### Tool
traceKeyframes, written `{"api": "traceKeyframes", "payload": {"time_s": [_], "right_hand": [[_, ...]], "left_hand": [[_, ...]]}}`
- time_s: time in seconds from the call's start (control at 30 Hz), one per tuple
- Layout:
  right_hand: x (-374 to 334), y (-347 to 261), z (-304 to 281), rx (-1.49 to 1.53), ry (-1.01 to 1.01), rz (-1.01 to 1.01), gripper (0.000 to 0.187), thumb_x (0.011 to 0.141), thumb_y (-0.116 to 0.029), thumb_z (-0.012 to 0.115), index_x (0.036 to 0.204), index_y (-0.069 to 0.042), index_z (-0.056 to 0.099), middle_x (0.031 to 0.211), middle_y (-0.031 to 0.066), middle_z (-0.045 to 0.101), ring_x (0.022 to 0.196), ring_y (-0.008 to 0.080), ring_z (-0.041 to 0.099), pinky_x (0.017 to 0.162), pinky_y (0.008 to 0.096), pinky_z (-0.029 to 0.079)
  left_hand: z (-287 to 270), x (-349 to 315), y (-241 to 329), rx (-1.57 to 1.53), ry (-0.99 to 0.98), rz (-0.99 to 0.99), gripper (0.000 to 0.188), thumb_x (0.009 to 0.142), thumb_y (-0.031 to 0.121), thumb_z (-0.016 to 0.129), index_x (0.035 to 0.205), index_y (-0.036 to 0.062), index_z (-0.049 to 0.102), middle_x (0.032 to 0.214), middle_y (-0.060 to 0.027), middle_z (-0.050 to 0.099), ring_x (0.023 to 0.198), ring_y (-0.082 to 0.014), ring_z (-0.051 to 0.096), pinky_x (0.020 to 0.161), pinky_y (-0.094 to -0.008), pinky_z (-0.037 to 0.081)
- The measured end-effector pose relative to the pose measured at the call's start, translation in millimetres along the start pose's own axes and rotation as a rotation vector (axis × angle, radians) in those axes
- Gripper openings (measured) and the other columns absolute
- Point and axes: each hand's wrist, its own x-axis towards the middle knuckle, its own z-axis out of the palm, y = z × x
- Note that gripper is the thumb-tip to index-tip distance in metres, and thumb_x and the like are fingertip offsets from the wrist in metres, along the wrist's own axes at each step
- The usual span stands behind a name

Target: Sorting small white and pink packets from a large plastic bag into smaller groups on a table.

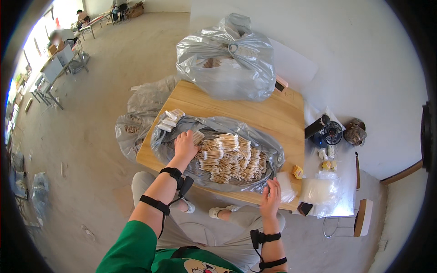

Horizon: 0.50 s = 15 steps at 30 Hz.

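Note:
My left hand (pixel 185 144) reaches into an open clear plastic bag (pixel 268 143) spread on a wooden table (pixel 273 113). The bag holds several bundles of thin pale wooden sticks (pixel 230 157). The fingers of my left hand close around one small bundle (pixel 197 135) at the bag's left end. My right hand (pixel 271 196) is at the table's near edge, its fingers pinching a small clear plastic pouch (pixel 287 186) beside the big bag's rim.
A large tied grey plastic sack (pixel 227 57) stands at the table's far end. Small packed pouches (pixel 170 119) lie at the left edge. More sacks (pixel 136 113) sit on the floor to the left. A side surface on the right carries a small fan (pixel 332 133) and plastic bags (pixel 321 191).

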Motion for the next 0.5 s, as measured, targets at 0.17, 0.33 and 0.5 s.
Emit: {"api": "traceKeyframes", "payload": {"time_s": [0.17,0.33,0.5], "right_hand": [[14.6,-51.9,16.0,0.094,-0.008,-0.098,0.022,0.082,-0.002,0.054,0.104,0.000,0.055,0.106,0.0161,0.056,0.107,0.0350,0.051,0.089,0.0423,0.042],[36.8,-98.8,47.3,0.360,-0.163,0.030,0.027,0.082,-0.003,0.056,0.109,0.000,0.054,0.106,0.0164,0.057,0.099,0.0283,0.056,0.083,0.0346,0.046],[68.3,-132.2,89.8,0.980,-0.277,0.337,0.036,0.085,-0.004,0.058,0.118,0.002,0.047,0.105,0.0111,0.058,0.094,0.0165,0.057,0.080,0.0278,0.048]], "left_hand": [[3.1,-9.0,-32.2,-0.271,0.132,-0.078,0.047,0.062,0.007,0.070,0.103,0.0025,0.047,0.097,-0.0164,0.054,0.096,-0.0353,0.052,0.083,-0.0420,0.042],[-31.1,-36.7,-16.0,-0.864,0.014,-0.250,0.060,0.059,0.009,0.077,0.111,0.0028,0.047,0.100,-0.0141,0.054,0.093,-0.0247,0.054,0.080,-0.0329,0.045],[-59.0,-67.1,30.2,-0.877,-0.086,0.135,0.060,0.065,0.009,0.077,0.115,0.0025,0.046,0.099,-0.0102,0.055,0.087,-0.0176,0.054,0.076,-0.0284,0.045]]}}
